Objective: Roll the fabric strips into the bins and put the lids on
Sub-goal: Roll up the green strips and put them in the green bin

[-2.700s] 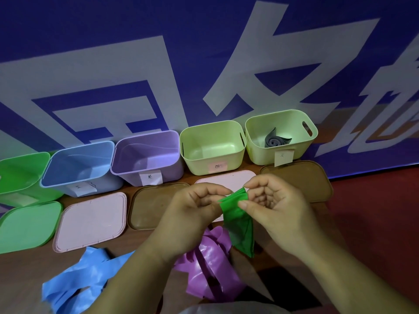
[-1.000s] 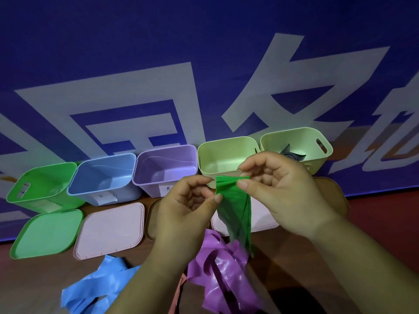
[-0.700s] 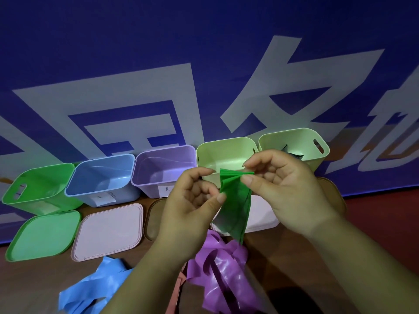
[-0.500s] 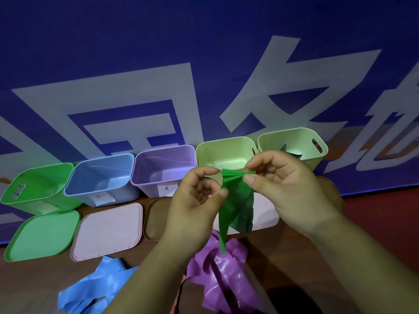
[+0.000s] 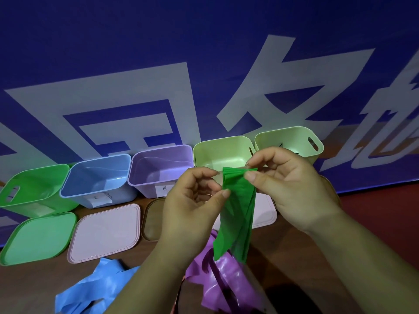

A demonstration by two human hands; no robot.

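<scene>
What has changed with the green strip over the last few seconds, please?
The left hand and right hand kept pinching the green strip, lifting it from over the lids up before the pale green bins. The blue strip, purple strip and lids stayed put.

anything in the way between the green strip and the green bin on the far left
Nothing visible. The left hand and right hand hold the green strip up; the green bin is open, its green lid flat in front.
</scene>
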